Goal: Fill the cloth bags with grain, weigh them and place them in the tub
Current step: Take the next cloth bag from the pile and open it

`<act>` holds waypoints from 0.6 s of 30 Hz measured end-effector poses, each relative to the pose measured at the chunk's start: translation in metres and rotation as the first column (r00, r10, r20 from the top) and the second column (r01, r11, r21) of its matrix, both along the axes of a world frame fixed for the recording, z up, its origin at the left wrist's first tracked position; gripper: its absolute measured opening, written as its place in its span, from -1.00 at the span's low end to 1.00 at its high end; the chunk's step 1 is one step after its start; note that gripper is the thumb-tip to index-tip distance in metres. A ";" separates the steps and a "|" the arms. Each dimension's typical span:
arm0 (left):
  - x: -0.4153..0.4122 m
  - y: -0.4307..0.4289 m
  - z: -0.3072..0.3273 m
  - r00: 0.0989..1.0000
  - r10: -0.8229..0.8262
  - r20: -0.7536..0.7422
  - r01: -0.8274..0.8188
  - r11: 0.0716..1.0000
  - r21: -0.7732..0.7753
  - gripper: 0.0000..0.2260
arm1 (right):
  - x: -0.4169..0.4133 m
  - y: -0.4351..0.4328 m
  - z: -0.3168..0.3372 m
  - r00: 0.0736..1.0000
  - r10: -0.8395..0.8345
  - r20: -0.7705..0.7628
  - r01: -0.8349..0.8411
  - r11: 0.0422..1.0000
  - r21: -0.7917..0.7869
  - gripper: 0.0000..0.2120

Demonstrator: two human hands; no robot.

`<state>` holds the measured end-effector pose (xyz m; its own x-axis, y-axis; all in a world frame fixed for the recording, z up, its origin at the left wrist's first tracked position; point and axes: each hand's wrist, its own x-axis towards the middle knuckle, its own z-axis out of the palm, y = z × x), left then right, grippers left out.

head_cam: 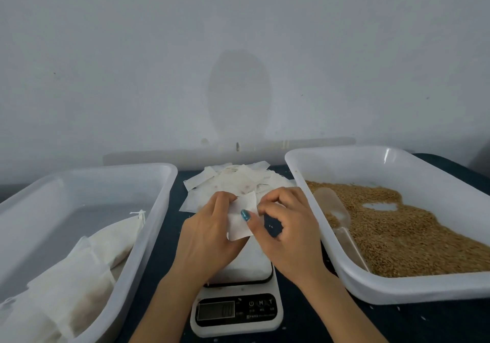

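left hand and right hand hold 1 small flat white cloth bag above the white digital scale on the dark bench, fingers pinching its opposite edges. brown grain fills the right translucent plastic tub; filled cloth bags lie in the left translucent tub.

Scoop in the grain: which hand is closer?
Right. The right hand is just outside the grain tub beside the scoop; the left hand is farther, past the cloth bag.
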<state>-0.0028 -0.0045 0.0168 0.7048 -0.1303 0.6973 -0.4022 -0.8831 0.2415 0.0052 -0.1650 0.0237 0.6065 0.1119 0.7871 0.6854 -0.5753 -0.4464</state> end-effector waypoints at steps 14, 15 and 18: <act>0.003 0.000 -0.004 0.957 -0.178 -0.231 0.138 0.974 -0.181 -0.56 | -0.010 0.003 0.004 0.998 0.054 -0.012 -0.055 0.965 -0.257 -0.77; 0.003 0.001 -0.004 0.951 -0.200 -0.238 0.148 0.965 -0.218 -0.64 | -0.013 0.004 0.005 0.999 0.039 -0.006 -0.039 0.963 -0.267 -0.80; 0.005 0.003 -0.004 0.944 -0.225 -0.240 0.157 0.949 -0.274 -0.76 | -0.022 0.004 0.021 0.997 -0.007 -0.075 -0.012 0.969 -0.248 -0.80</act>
